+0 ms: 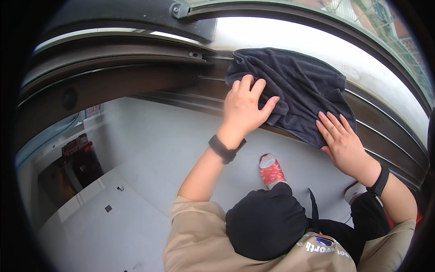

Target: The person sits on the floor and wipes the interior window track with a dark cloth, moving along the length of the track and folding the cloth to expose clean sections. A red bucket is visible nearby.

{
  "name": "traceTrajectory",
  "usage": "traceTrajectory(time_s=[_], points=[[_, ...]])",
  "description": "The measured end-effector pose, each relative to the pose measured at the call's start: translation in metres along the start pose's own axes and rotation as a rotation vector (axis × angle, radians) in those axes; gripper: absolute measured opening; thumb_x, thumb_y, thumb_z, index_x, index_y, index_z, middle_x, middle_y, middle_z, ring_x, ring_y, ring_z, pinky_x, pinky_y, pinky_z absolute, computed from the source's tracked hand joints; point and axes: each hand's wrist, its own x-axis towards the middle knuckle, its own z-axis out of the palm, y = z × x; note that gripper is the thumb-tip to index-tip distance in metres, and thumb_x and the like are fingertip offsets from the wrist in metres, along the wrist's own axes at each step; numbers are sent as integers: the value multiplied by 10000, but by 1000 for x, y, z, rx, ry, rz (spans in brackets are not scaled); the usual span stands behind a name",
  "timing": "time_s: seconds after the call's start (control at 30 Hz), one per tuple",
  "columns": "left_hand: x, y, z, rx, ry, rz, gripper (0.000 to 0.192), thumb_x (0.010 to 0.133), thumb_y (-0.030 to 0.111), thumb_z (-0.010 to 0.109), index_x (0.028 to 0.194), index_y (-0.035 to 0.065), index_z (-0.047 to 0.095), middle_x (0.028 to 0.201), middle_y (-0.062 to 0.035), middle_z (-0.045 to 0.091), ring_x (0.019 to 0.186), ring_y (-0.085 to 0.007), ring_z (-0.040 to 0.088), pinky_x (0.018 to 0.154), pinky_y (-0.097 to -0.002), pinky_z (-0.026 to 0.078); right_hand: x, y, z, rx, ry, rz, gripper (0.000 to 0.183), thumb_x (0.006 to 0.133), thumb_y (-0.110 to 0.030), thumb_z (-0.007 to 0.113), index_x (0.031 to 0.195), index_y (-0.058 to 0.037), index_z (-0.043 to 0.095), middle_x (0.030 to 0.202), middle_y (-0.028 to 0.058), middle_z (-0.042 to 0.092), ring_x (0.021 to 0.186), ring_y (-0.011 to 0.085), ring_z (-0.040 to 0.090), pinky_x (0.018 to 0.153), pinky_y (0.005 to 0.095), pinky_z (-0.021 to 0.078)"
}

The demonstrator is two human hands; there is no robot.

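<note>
A dark grey cloth [299, 78] lies spread and creased over the brown metal window sill track [377, 119]. On the cloth's left part rests my left hand [246, 103], fingers bent and a little apart, the fabric bunched beside the thumb; whether it grips any of the fabric I cannot tell. My right hand [340, 141] lies flat on the lower right edge of the cloth, with its fingers stretched out. Both wrists wear dark bands.
A dark sliding frame [129, 81] runs off to the left. Beyond the track lies a white ledge [367, 74] with a glass pane behind. Below are a pale floor [142, 142], my shoe [272, 170] and a dark reddish object [83, 158] at the left.
</note>
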Motion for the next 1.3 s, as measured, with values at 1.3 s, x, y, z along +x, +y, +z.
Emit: traceTrajectory(time_s=[1.3], points=[[-54,-41,-25,-30,60,69,390,727,230,760,1023,6,640,1023,-120,591,945,-310,567,838,-414,459,125,-68,7,-27,58,-150,722,853,-304,650,1461,-52,351,1540,82,291,1386,291,316,1088,559,278]])
